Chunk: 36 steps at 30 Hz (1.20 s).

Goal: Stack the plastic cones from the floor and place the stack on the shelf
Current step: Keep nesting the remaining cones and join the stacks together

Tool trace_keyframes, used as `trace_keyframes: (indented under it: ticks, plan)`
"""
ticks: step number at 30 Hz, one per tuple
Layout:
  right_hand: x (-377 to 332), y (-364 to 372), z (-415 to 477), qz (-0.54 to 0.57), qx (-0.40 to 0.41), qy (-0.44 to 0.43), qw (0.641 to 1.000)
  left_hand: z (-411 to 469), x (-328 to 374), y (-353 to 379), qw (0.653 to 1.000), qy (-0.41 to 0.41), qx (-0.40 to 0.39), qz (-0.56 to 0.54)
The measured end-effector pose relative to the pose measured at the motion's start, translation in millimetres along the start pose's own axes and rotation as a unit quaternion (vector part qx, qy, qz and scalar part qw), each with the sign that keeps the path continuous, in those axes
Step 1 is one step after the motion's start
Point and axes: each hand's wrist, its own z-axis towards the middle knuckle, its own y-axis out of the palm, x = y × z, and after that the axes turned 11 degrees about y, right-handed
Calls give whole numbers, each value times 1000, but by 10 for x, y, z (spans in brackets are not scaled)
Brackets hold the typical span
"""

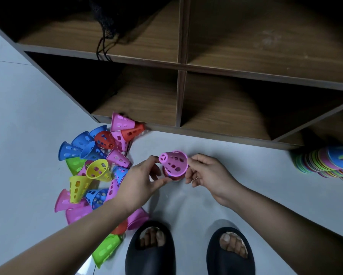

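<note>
Grey floor (28,116) under wooden shelf (246,75): mid-frame, my right hand (204,175) pinches the pink cone (174,162) by its rim, tilted over the red cone (171,177) gripped in my left hand (145,179); likely risk, it seats crooked and jams, or slips toward the loose pile (95,167) at left.

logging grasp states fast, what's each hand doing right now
Left hand: closed, gripping the pink cone and the red cone nested under it.
Right hand: closed, pinching the pink cone's rim.
</note>
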Motion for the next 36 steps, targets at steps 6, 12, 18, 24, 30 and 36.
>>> trace_keyframes:
  ticks: [6,12,18,24,30,36]
  plan:
    - [259,138,58,9,29,50,998,-542,-345,-291,995,-77,29,51]
    - [671,337,-35,-17,60,86,994,-1176,-564,-586,983,-158,40,89]
    - [990,749,-147,-46,-50,134,989,-1339,-603,-538,967,-223,33,120]
    - [1115,1071,-186,-54,-155,154,974,-1332,-520,-393,958,-246,-33,144]
    - [1164,1230,-109,-54,-167,159,972,-1392,-513,-275,950,-270,-66,140]
    - [1170,1212,-91,-49,-147,146,977,-1395,-442,-209,961,-249,-76,98]
